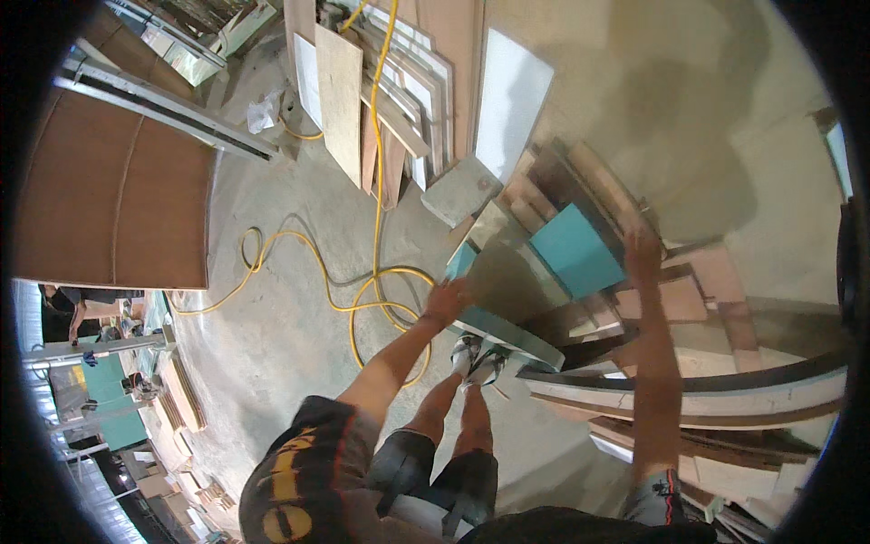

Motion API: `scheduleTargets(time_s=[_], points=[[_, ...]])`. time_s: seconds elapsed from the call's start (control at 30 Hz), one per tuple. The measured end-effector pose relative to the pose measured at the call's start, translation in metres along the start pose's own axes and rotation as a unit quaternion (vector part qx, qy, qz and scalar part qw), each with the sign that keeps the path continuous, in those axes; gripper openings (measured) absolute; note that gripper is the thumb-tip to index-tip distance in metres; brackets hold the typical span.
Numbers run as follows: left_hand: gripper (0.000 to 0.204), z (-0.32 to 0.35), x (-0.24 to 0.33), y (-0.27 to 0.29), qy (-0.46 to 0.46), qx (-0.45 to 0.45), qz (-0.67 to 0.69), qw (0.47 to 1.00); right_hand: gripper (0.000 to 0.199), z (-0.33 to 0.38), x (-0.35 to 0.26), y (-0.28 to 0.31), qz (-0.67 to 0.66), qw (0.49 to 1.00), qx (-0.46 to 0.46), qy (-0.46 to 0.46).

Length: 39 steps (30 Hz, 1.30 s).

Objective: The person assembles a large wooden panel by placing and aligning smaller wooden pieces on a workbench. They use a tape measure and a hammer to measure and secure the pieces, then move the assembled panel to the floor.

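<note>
My left hand [446,301] is at the left end of a curved teal-grey panel [509,341] standing near my feet, its fingers closed round the edge. A brownish board [512,272] lies just beyond that panel, in shadow. My right arm reaches farther forward over the stack. My right hand [642,241], blurred, is at the near end of a narrow wooden plank [600,181]; its fingers are too smeared to read. Between the hands, a bright teal board [578,251] lies tilted among wood offcuts [527,204].
A yellow hose [376,163] loops across the concrete floor [263,344] to my left. Boards and white panels [399,100] lean against the wall ahead, beside a concrete block [460,190]. Curved strips [698,403] and scrap wood lie right. A brown partition [118,190] stands left.
</note>
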<state>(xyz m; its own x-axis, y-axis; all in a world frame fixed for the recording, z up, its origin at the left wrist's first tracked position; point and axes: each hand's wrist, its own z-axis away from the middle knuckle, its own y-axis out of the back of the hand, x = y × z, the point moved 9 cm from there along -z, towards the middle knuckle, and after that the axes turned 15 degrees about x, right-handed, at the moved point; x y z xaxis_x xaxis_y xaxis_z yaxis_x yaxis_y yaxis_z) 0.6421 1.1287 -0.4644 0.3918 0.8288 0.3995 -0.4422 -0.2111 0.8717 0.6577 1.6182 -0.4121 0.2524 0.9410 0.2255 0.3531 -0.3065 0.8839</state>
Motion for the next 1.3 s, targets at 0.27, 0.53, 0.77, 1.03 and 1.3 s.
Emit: scheduleTargets(time_s=[0.27, 0.53, 0.77, 1.03, 1.3], points=[[0.053, 0.472, -0.198, 0.052, 0.525, 0.079, 0.016, 0.847, 0.047, 0.171, -0.115, 0.212, -0.28, 0.917, -0.073, -0.273], [0.043, 0.617, -0.137, -0.045, 0.274, -0.279, -0.061, 0.918, 0.058, 0.39, -0.161, 0.296, -0.272, 0.825, -0.398, -0.294], [0.043, 0.583, -0.138, -0.055, 0.416, -0.155, 0.143, 0.884, 0.055, 0.463, -0.131, 0.221, -0.249, 0.846, -0.437, -0.175], [0.055, 0.532, -0.267, 0.034, 0.401, 0.063, 0.192, 0.894, 0.058, 0.297, -0.205, 0.289, -0.213, 0.854, -0.379, -0.286], [0.041, 0.555, -0.409, 0.062, 0.485, 0.075, 0.403, 0.772, 0.05, 0.283, -0.404, 0.298, -0.317, 0.789, -0.421, -0.315]])
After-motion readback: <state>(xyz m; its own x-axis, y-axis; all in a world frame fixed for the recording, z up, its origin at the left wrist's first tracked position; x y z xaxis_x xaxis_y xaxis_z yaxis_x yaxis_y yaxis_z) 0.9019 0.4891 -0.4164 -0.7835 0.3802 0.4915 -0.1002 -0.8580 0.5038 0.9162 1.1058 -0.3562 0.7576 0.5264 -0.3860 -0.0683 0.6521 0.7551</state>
